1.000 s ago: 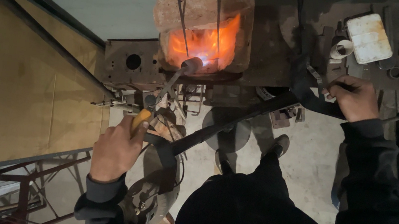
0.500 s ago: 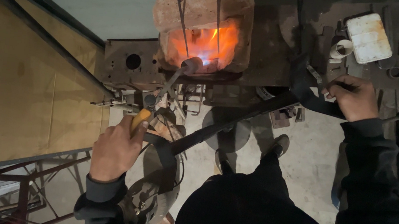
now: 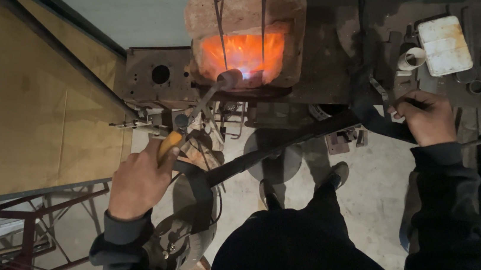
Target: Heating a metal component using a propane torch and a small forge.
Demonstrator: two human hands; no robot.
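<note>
1. The dark metal desk point(image 3: 331, 61) runs across the top of the view, carrying a brick forge point(image 3: 244, 28) whose mouth glows orange.
2. A long dark bar point(image 3: 287, 146) slants from below the desk down toward the person's middle.
3. The torch point(image 3: 205, 98) points up into the glowing mouth — its nozzle sits right at the opening.
4. The left hand point(image 3: 139, 181) is closed around the torch's orange handle point(image 3: 169, 143).
5. The right hand point(image 3: 427, 116) rests on the desk edge, fingers curled onto a dark strap-like piece point(image 3: 373, 116) — near a white rectangular tin point(image 3: 444, 44).
</note>
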